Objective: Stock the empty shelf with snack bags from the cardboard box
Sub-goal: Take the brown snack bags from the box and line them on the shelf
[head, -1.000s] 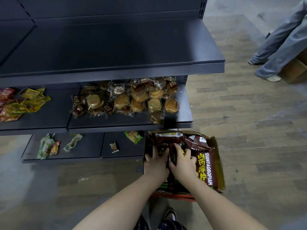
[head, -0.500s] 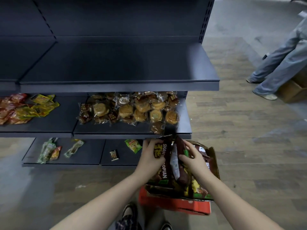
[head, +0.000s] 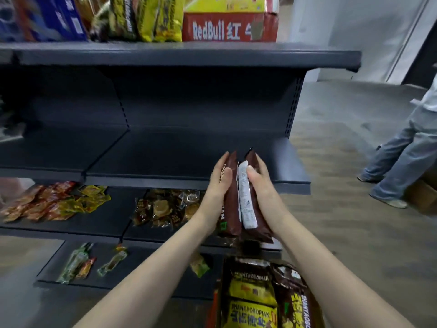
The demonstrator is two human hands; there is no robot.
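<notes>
Two brown snack bags (head: 238, 197) stand edge-on, pressed together between my left hand (head: 216, 188) and my right hand (head: 260, 188). Their top ends reach over the front lip of the empty dark shelf (head: 179, 157). Below, at the bottom right, the cardboard box (head: 214, 304) holds several more brown and yellow snack bags (head: 257, 297). My forearms cover part of the box.
The top shelf carries a red RedBull carton (head: 228, 27) and yellow bags (head: 151, 17). Wrapped pastries (head: 163, 209) and red and yellow packets (head: 54, 202) lie on the shelf below. A person's legs (head: 402, 157) stand at the right by a brown box.
My hands have lifted the two brown bags out of the box and up to the empty shelf's front edge. The view has tilted upward, bringing the stocked top shelf into sight.
</notes>
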